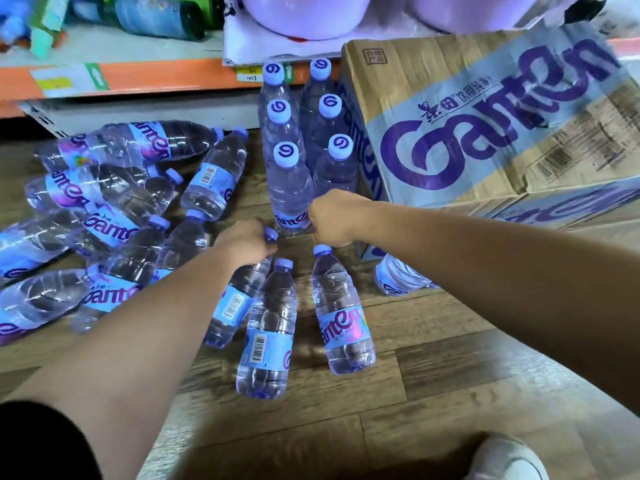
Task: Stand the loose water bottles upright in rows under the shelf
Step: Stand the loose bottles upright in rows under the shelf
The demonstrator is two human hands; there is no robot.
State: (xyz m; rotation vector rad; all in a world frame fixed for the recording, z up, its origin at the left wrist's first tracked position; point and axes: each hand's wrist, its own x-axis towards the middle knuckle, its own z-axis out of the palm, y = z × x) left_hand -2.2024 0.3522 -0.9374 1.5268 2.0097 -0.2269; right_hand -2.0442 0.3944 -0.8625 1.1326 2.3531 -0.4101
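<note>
With the left hand [247, 239] clenched round the neck of a lying bottle [235, 303] on the floor [433, 393] and the right hand [334, 218] curled against the front standing bottle [289, 188], grip unclear, a careless swing upward could topple the two rows [327, 109] beside the carton [485, 116] under the shelf [138, 77].

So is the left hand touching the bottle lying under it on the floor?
Touching. The head view shows the left hand curled round the neck of the lying bottle, whose cap pokes out just past the hand.
</note>
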